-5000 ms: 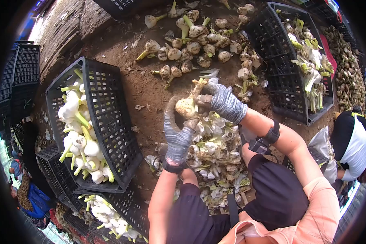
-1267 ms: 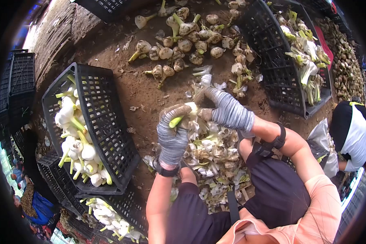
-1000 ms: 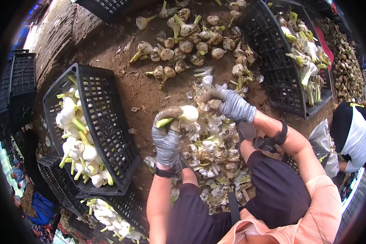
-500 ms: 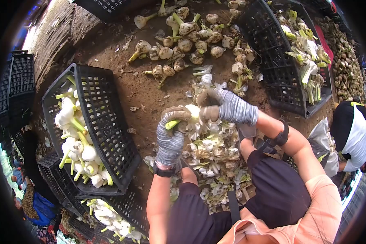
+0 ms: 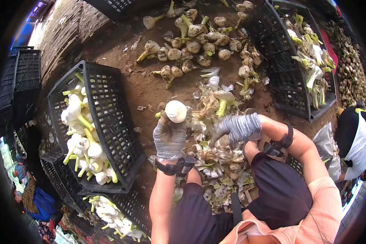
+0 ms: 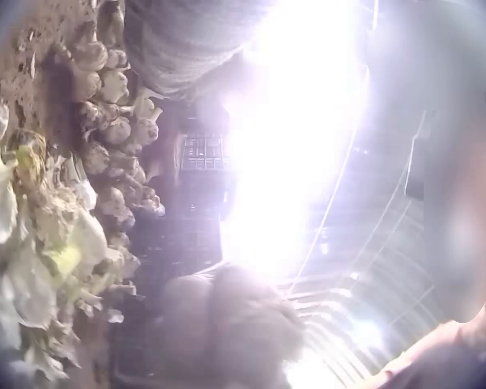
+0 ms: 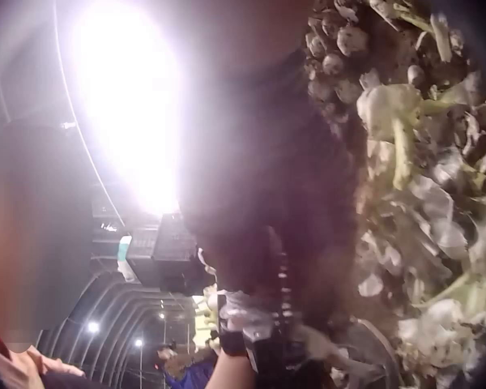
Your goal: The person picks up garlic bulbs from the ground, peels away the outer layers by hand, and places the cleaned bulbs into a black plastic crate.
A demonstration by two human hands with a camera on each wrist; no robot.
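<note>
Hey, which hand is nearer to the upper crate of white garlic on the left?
Left. The left hand holds a white bulb just right of the crate, not touching it; the right hand is farther right, over the peelings.

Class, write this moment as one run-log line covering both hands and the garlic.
left hand: holds white garlic bulb | right hand: over husk pile, blurred, contact unclear | left-side crate: white bulbs inside | ground: dirty bulbs
</note>
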